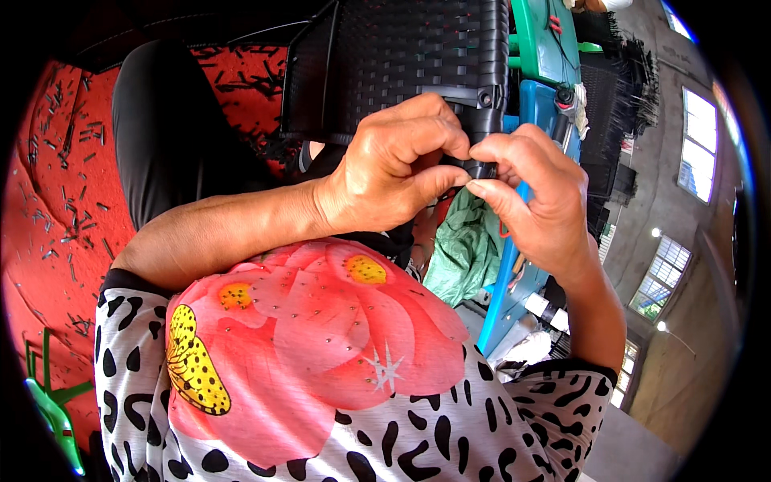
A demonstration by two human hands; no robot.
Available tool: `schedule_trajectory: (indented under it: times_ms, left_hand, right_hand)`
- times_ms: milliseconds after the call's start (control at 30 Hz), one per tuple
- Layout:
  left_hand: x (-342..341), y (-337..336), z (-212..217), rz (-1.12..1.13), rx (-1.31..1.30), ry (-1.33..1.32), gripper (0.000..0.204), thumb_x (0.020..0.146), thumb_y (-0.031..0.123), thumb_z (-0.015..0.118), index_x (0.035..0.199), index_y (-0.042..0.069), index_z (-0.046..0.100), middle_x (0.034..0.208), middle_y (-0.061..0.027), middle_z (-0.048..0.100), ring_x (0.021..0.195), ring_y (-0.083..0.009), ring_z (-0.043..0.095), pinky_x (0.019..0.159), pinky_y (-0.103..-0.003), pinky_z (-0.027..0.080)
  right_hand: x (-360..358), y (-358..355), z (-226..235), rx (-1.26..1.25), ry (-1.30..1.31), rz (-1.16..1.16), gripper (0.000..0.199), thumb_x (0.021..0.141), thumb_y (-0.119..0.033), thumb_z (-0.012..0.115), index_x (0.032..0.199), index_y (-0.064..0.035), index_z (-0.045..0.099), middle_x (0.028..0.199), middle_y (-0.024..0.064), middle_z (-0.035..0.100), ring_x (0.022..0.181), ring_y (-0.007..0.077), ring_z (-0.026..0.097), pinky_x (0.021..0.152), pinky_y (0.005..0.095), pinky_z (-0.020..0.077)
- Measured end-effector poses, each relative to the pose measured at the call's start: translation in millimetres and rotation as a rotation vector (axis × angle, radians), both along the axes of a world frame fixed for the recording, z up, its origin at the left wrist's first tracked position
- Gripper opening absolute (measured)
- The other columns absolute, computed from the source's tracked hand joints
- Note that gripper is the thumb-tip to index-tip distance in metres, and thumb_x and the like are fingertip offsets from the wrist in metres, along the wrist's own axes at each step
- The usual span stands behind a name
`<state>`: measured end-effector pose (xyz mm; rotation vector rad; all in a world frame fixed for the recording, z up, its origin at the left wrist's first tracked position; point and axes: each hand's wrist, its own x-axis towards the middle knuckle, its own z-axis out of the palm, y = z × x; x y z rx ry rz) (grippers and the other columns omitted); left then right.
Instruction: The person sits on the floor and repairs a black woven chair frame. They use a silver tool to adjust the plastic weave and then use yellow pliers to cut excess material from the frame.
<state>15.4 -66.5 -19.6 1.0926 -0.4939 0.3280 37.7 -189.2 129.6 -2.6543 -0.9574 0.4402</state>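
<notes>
1. the black woven panel [401,56] is seen in the upper centre of the frame, resting against the lap; its lower right corner sits at frame centre, where both hands meet.
2. left hand [393,173]: fingers curled shut, thumb and forefinger pinched on the panel's corner edge, apparently on a black strand end too small to be made out.
3. right hand [534,201]: thumb and forefinger pressed together at the same corner, just touching the left fingertips; whether a strand is held between them cannot be told.
4. judged: a strand end is being tucked or tightened at the corner. it is best done with the panel braced steady by one hand while the end is drawn along the weave in short, firm pulls, not across it.
5. black offcuts [68,161] are scattered on the red floor [32,265] at the left of the frame; a blue frame [502,297] and green cloth [462,249] lie below the hands.
</notes>
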Motion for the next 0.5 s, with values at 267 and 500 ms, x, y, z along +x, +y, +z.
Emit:
schedule_trajectory:
  times_ms: [267, 500]
  left_hand:
    - [-2.7, 2.7, -1.2, -0.068, -0.021, 0.124, 0.021, 0.070, 0.003, 0.072, 0.086, 0.001, 0.058, 0.082, -0.0044, 0.053, 0.063, -0.0075, 0.045, 0.054, -0.021, 0.038]
    - [-2.4, 4.7, -0.1, -0.090, -0.016, 0.126, 0.024, 0.066, 0.001, 0.072, 0.085, 0.000, 0.058, 0.081, -0.0059, 0.052, 0.060, -0.0094, 0.048, 0.052, -0.023, 0.041]
  right_hand:
    - [-0.9, 4.3, 0.2, 0.019, 0.112, -0.162, 0.012, 0.074, 0.003, 0.063, 0.083, -0.0028, 0.061, 0.072, 0.0041, 0.052, 0.057, 0.0097, 0.048, 0.051, 0.0230, 0.0385]
    - [-4.7, 12.6, -3.8, 0.066, 0.250, -0.401, 0.010, 0.073, 0.005, 0.060, 0.079, -0.0036, 0.058, 0.071, 0.0025, 0.050, 0.055, 0.0061, 0.045, 0.049, 0.0210, 0.0376]
